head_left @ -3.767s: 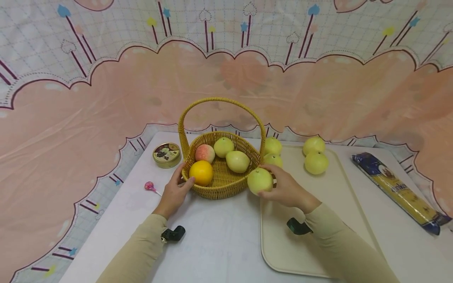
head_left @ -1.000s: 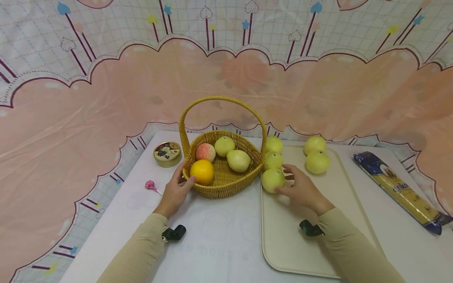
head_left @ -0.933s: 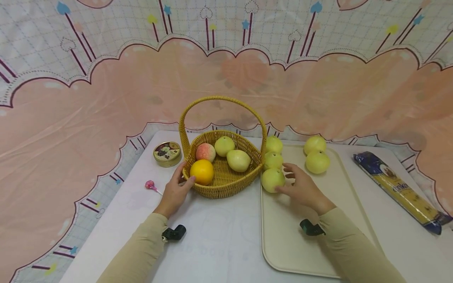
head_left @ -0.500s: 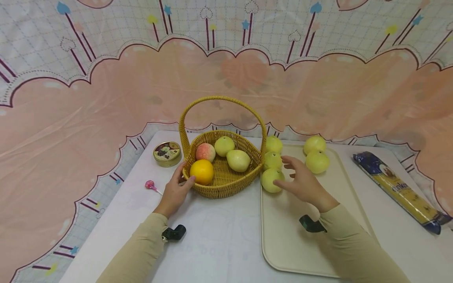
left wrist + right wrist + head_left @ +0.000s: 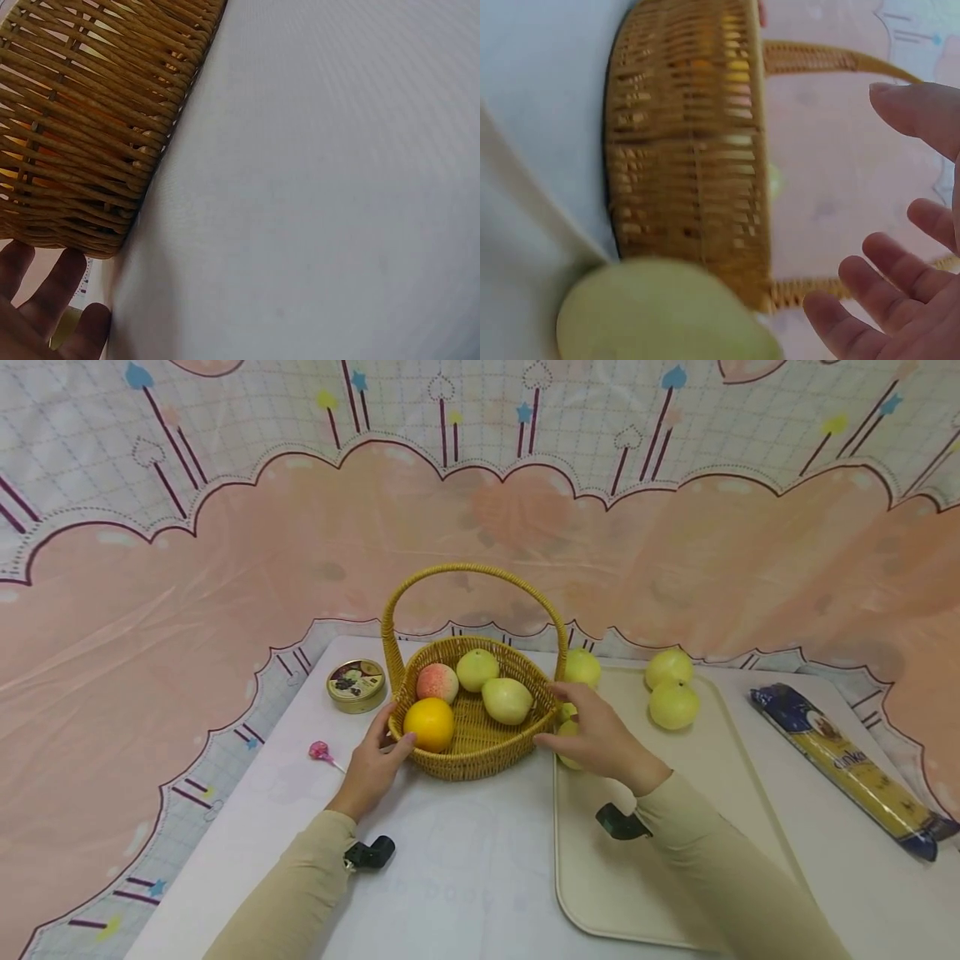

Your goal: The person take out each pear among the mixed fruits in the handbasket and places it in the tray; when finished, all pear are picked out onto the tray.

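Note:
A wicker basket (image 5: 465,767) with a tall arched handle stands at the middle of the table. In it lie an orange (image 5: 429,725), a peach (image 5: 437,682) and two pale yellow-green fruits (image 5: 506,702). My left hand (image 5: 372,770) holds the basket's left corner, thumb at the rim and fingers along the outer wall. My right hand (image 5: 600,739) is at the basket's right side, fingers spread with nothing between them. In the right wrist view its fingers stand apart from the wicker, above a yellow-green fruit (image 5: 660,315). In the head view it partly hides fruits beside the basket.
A beige tray (image 5: 645,877) lies on the right; two yellow-green fruits (image 5: 672,703) sit toward its back. Beyond it lies a blue and yellow packet (image 5: 847,764). Left of the basket are a round tin (image 5: 356,686) and a pink lollipop (image 5: 320,752).
My right hand has set a yellow-green fruit down beside the basket at the tray's left edge, let go, and moved left to the basket's right rim. The left hand stays at the basket.

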{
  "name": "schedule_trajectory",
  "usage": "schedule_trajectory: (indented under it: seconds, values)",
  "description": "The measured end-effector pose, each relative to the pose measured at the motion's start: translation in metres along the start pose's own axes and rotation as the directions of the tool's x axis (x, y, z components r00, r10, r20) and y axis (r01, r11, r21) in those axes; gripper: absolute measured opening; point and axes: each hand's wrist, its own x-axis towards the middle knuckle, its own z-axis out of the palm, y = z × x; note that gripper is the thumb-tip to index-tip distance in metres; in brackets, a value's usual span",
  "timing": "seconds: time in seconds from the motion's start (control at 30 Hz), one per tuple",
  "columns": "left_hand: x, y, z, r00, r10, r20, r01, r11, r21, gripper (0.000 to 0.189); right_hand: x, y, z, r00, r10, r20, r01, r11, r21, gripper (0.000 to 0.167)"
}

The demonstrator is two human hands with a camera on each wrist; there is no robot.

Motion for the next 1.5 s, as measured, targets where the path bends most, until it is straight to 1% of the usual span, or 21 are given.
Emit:
schedule_trajectory:
  seconds: [0.1, 0.17, 0.37, 0.63, 0.8, 0.97, 1.2, 1.4, 1.5]
  values:
    - [0.000, 0.001, 0.000, 1.000, -0.005, -0.005, 0.005, 1.000, 0.001, 0.071, 0.011, -0.007, 0.009, 1.000, -0.017, 0.014, 0.017, 0.999, -0.033, 0.072]
    - [-0.001, 0.002, 0.000, 1.000, -0.011, -0.005, 0.011, 1.000, -0.003, 0.072, 0.018, -0.010, 0.015, 1.000, -0.011, 0.024, 0.012, 0.999, -0.043, 0.072]
    - [-0.002, 0.003, 0.001, 1.000, -0.025, 0.004, 0.025, 1.000, -0.003, 0.073, 0.039, -0.012, 0.031, 0.996, 0.066, 0.061, -0.064, 0.998, -0.024, 0.071]
    - [-0.002, 0.002, 0.001, 1.000, -0.014, 0.012, 0.014, 1.000, 0.000, 0.073, 0.058, -0.004, 0.049, 0.987, 0.149, 0.058, -0.146, 0.988, -0.055, 0.073]
    - [-0.002, 0.003, 0.002, 1.000, -0.010, 0.004, 0.010, 1.000, 0.000, 0.072, 0.067, 0.000, 0.052, 0.980, 0.187, 0.065, -0.182, 0.980, -0.083, 0.074]
    - [-0.003, 0.005, 0.001, 1.000, -0.006, -0.001, 0.006, 1.000, -0.001, 0.072, 0.074, -0.001, 0.051, 0.972, 0.219, 0.084, -0.210, 0.972, -0.108, 0.076]
    - [-0.002, 0.004, 0.001, 1.000, -0.010, 0.002, 0.010, 1.000, 0.000, 0.072, 0.083, -0.001, 0.053, 0.954, 0.270, 0.132, -0.250, 0.957, -0.147, 0.078]
    - [-0.001, 0.002, 0.000, 1.000, -0.017, 0.007, 0.017, 1.000, -0.004, 0.073, 0.091, 0.000, 0.056, 0.938, 0.315, 0.148, -0.289, 0.942, -0.174, 0.079]
    - [-0.001, 0.003, 0.000, 1.000, -0.026, 0.010, 0.026, 1.000, -0.007, 0.073, 0.093, -0.001, 0.057, 0.933, 0.327, 0.149, -0.301, 0.937, -0.177, 0.077]
